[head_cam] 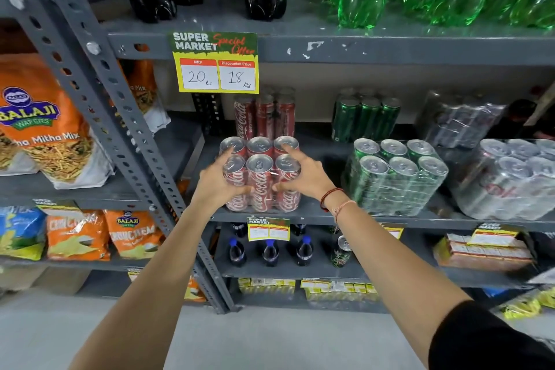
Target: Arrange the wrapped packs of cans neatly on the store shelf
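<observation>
A wrapped pack of red cola cans (260, 177) stands at the front edge of the grey middle shelf (315, 215). My left hand (214, 185) grips its left side and my right hand (304, 176) grips its right side, fingers reaching over the can tops. Behind it stands another red pack (265, 116). To the right sit a wrapped pack of green cans (395, 176) at the front and a second green pack (365, 117) behind. Further right is a silver pack (507, 180), with a dark wrapped pack (459, 120) behind it.
A slotted grey upright (120, 117) stands just left of the red pack. A yellow price tag (216, 63) hangs from the shelf above. Dark and green bottles fill the top shelf. Snack bags (45, 129) lie on the left rack; small bottles (270, 251) stand below.
</observation>
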